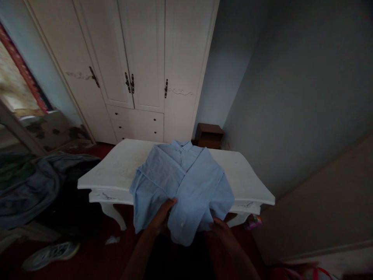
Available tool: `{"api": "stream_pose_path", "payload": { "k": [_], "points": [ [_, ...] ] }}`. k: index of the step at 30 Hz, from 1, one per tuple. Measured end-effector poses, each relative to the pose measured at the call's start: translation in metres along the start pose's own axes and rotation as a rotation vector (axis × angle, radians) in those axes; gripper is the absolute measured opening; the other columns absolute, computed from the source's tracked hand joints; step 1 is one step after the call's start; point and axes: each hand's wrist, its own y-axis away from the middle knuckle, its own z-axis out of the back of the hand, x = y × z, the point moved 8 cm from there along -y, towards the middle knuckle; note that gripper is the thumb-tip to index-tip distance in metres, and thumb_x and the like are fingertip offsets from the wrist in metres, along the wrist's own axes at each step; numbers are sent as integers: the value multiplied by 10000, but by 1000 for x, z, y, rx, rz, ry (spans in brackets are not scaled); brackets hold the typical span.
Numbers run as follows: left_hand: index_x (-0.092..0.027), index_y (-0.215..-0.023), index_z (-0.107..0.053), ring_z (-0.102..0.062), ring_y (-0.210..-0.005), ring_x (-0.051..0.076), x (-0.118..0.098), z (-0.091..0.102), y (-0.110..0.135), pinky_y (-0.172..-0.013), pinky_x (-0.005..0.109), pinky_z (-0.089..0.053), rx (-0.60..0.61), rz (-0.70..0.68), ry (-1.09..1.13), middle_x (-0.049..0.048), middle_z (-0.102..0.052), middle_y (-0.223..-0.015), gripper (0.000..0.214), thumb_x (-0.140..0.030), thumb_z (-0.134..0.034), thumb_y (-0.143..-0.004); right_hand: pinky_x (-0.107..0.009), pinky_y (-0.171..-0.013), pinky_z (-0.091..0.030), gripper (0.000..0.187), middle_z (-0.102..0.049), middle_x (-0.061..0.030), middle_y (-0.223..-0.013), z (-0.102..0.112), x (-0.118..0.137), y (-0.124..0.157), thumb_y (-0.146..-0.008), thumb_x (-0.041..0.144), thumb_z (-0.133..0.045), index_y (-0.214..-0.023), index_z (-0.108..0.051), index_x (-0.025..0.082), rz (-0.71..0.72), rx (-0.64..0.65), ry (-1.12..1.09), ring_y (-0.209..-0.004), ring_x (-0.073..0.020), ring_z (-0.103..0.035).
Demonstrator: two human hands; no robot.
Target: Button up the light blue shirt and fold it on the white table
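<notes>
The shirt (177, 171) lies front up across the counter (113, 167), collar (182, 146) at the far edge and lower end drooping over the near one, probably so the top carries most of the cloth while the bottom stays within reach. The person's left hand (163, 210) pinches it near the middle of the drooping part, thumb on top; the right hand (220, 228) seems to grip its lower edge further right, perhaps to keep it spread. The shirt stretches away beyond both hands, some cloth hanging between them.
</notes>
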Motion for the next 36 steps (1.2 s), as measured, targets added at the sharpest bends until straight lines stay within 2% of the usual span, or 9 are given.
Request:
{"api": "stream_pose_path", "payload": {
  "k": [3,7,13,17,22,25,28,32,36],
  "points": [
    [-190,-819,-582,-553,-441,128,22,0,-6,-406,225,-391,60,176,193,-14,-596,-590,499,-669,-630,-688,-481,-902,-494,442,-713,-93,-1043,-2,13,-3,-665,571,-740,-945,-738,228,104,-22,112,-1050,-343,-629],
    [-189,-810,-554,-503,-370,104,28,0,-9,-334,187,-284,143,212,241,-42,-545,-546,469,-637,-625,-691,-459,-966,-467,491,-646,-99,-1231,8,32,-4,-701,569,-710,-1074,-693,249,213,-219,188,-1126,-318,-596],
    [-182,-720,-607,-542,-520,130,-9,4,-10,-452,217,-380,35,-82,-248,-17,-559,-582,293,-467,-657,-668,-391,-803,-520,548,-708,-99,-1032,4,54,-16,-695,677,-650,-996,-681,219,176,-258,170,-968,-287,-644],
    [-191,-724,-634,-557,-664,163,-29,0,-2,-623,272,-438,-42,-320,-321,12,-606,-689,270,-451,-565,-744,-301,-584,-483,503,-713,-66,-838,-8,60,-26,-716,696,-609,-817,-676,207,107,-119,163,-733,-224,-643],
    [-215,-773,-614,-565,-727,192,-31,-2,9,-698,298,-450,-93,-401,-374,23,-602,-725,252,-452,-536,-809,-265,-489,-379,457,-561,4,-512,17,90,-42,-780,632,-557,-645,-631,202,188,-189,391,-476,-147,-497],
    [-226,-831,-624,-589,-763,197,-32,-4,9,-742,305,-462,-66,-419,-397,27,-630,-766,216,-428,-549,-815,-273,-564,-417,404,-598,-15,-556,43,133,-68,-848,537,-491,-683,-643,201,353,-311,512,-551,-170,-543],
    [-219,-784,-631,-581,-697,192,-31,-2,4,-688,306,-463,-85,-390,-435,29,-625,-719,227,-436,-564,-796,-298,-768,-468,296,-703,-78,-892,61,178,-107,-870,389,-472,-941,-670,181,499,-448,706,-816,-211,-626],
    [-219,-743,-648,-574,-652,197,-28,2,-1,-634,300,-464,-140,-349,-401,27,-614,-663,262,-476,-601,-755,-348,-915,-419,376,-650,-182,-1146,71,197,-173,-819,282,-581,-1153,-643,118,345,-518,1098,-1056,-279,-586],
    [-224,-926,-682,-609,-688,207,-18,-1,-6,-668,307,-498,-130,-279,-268,22,-668,-718,343,-508,-593,-758,-332,-868,-426,250,-685,-159,-1062,78,194,-209,-839,269,-583,-1019,-717,157,260,-501,1171,-1021,-273,-609]
  ]
}}
